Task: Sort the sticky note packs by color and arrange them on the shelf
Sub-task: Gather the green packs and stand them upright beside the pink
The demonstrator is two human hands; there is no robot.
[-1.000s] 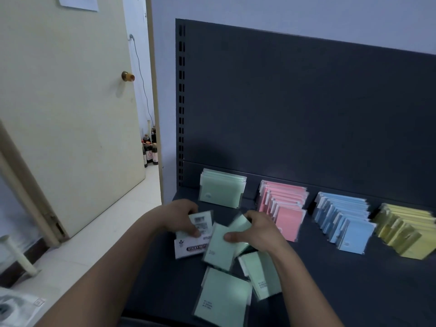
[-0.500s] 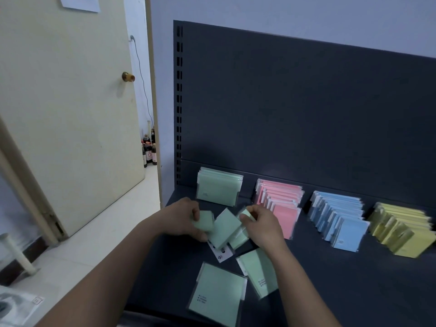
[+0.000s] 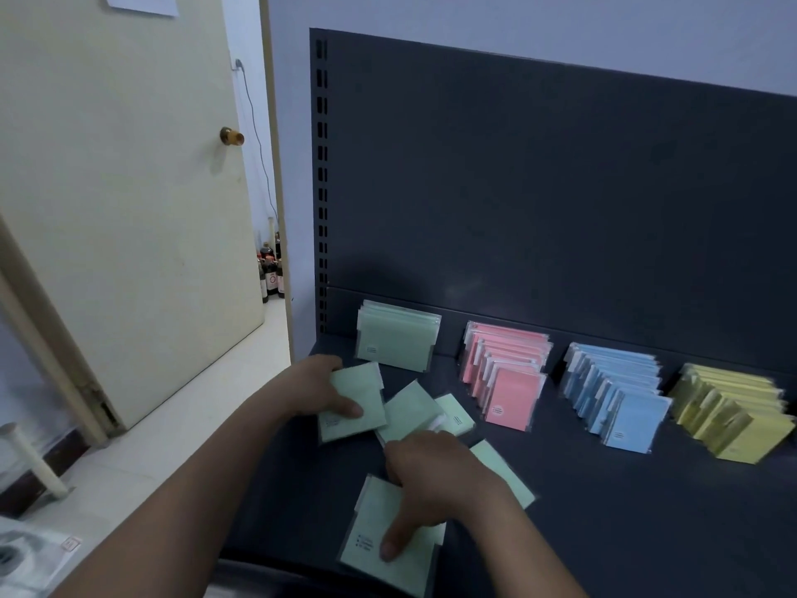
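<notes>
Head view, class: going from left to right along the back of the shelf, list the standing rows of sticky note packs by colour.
green row → pink row → blue row → yellow row

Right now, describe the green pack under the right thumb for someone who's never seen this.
On the dark shelf, loose green packs lie in front of the standing green row at the left. The pack meant lies flat nearest the shelf's front edge, the only one under the right hand thumb; the left hand grips another.
</notes>
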